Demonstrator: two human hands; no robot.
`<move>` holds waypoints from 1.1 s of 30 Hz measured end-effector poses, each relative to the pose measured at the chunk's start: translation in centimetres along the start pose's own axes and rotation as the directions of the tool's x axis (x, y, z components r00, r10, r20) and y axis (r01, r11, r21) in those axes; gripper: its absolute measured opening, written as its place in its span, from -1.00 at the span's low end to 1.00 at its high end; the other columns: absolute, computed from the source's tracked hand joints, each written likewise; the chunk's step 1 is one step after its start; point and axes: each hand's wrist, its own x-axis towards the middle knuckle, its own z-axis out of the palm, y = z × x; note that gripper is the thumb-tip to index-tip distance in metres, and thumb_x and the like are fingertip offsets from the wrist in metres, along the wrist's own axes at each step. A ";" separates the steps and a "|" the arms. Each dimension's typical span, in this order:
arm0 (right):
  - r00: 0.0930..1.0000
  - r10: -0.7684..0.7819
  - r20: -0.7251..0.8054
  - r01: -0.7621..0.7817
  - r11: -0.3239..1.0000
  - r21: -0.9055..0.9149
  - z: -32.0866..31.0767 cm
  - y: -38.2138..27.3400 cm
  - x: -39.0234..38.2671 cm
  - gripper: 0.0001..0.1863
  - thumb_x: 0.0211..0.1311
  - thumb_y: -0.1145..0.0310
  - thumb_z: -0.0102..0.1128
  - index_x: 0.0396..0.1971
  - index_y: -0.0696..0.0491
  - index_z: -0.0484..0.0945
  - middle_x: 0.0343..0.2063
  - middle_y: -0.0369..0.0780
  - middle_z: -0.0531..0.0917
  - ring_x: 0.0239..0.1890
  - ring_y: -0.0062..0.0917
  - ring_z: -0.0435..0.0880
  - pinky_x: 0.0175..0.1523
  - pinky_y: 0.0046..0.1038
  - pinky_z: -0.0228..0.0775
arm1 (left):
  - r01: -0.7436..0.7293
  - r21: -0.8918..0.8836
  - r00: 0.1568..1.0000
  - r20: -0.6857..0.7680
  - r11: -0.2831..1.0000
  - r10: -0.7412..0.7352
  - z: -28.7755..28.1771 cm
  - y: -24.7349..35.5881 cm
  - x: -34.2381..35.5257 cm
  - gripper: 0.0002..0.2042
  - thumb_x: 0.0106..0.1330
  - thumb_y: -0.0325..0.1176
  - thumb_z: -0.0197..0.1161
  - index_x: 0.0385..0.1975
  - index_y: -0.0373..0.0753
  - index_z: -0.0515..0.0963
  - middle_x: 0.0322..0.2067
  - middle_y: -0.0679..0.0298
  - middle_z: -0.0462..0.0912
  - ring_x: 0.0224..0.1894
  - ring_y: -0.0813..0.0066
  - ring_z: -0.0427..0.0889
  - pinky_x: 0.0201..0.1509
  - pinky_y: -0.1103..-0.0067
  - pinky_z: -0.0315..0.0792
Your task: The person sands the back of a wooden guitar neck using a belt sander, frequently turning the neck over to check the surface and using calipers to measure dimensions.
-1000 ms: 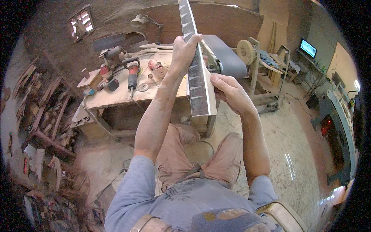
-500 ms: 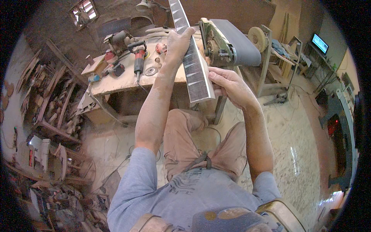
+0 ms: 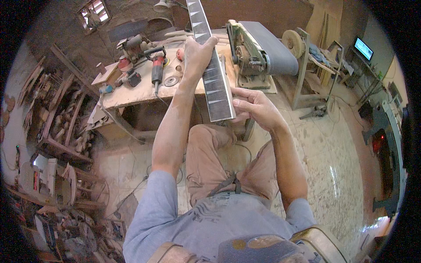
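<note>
A long guitar neck [image 3: 214,94], dark with pale triangular inlays and a cream edge, is held at a tilt in front of me. My left hand [image 3: 198,57] is wrapped round its upper part, thumb over the face. My right hand [image 3: 254,107] grips the lower end at the right edge, thumb at the side and some fingers hidden behind it. Just beyond stands a belt sander [image 3: 272,50] with a wide dark belt, on the wooden workbench [image 3: 127,96].
On the bench lie a red and black grinder [image 3: 158,70], a cordless tool [image 3: 130,79] and other tools. A wooden frame with a pale wheel [image 3: 293,44] stands right of the sander. Cluttered wooden shelves [image 3: 61,114] line the left, a dark machine [image 3: 381,158] the right. Cables cross the floor.
The neck and both my hands have shifted left since a second ago, and the neck's lower end sits higher in the picture. More of the sander shows beside it.
</note>
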 end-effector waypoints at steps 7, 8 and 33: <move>0.983 0.091 -0.160 -0.059 0.979 0.193 0.4 0.7 1.6 -0.39 0.58 -0.06 -0.09 0.27 0.18 0.45 -0.05 -0.19 0.72 -0.10 -0.47 0.74 0.03 -0.37 0.63 | 0.149 -0.289 0.987 0.107 0.946 -0.122 0.7 2.4 -1.1 -0.66 0.30 -0.18 0.26 -0.25 -0.41 0.49 -0.53 0.27 0.51 -0.69 0.48 0.59 -0.54 0.44 0.65; 0.981 0.107 -0.161 -0.064 0.965 0.253 0.7 0.8 2.0 -0.37 0.59 -0.08 -0.13 0.28 0.18 0.44 -0.05 -0.19 0.71 -0.11 -0.46 0.73 0.03 -0.37 0.62 | 0.153 -0.370 0.984 0.145 0.916 -0.106 0.8 2.1 -1.1 -0.64 0.32 -0.17 0.22 -0.20 -0.42 0.48 -0.53 0.27 0.50 -0.69 0.49 0.58 -0.51 0.43 0.67; 0.941 -0.174 -0.292 -0.070 0.742 -0.667 -8.3 -15.3 6.0 -0.50 0.34 0.11 0.26 0.06 0.22 0.56 -0.15 -0.19 0.71 -0.16 -0.58 0.66 -0.02 -0.48 0.48 | 0.325 -0.509 0.891 0.448 0.797 -0.077 3.8 1.7 1.4 -0.37 0.59 0.09 -0.10 0.47 -0.22 0.18 0.14 0.01 0.59 -0.05 0.26 0.74 0.05 0.38 0.62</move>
